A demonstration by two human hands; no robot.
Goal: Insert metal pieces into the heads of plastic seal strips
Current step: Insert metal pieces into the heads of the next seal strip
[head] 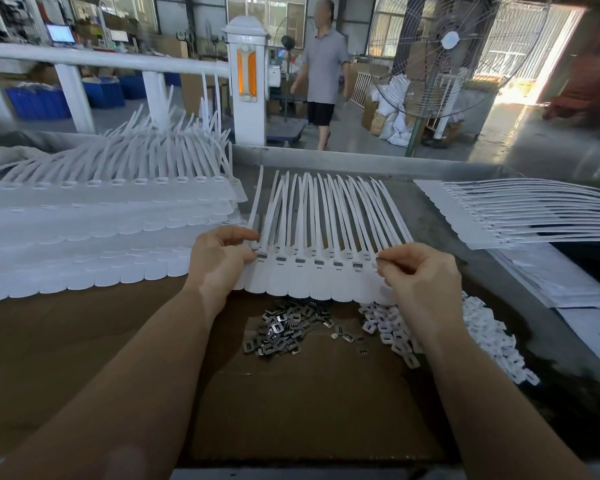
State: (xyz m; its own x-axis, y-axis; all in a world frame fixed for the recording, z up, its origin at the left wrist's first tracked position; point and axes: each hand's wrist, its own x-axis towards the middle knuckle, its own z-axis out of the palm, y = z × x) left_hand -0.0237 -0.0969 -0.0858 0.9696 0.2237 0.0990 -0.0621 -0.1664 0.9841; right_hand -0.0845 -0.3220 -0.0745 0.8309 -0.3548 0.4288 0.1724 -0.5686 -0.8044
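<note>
Holding a joined row of white plastic seal strips [312, 271] at frame center on the cardboard-covered desk [84, 327]. Left hand [219, 259] pinches the row's left end, fingers curled on it. Right hand [420, 275] at the row's right end, fingertips [383, 263] pinched together on a small metal piece [379, 260] at the rightmost head. Six heads to its left show metal inserts. Loose metal pieces pile [284, 329] just below the row, white plastic clips pile [465, 334] lower right. Stacked strip rows [101, 216] at left, more strips [520, 213] upper right.
</note>
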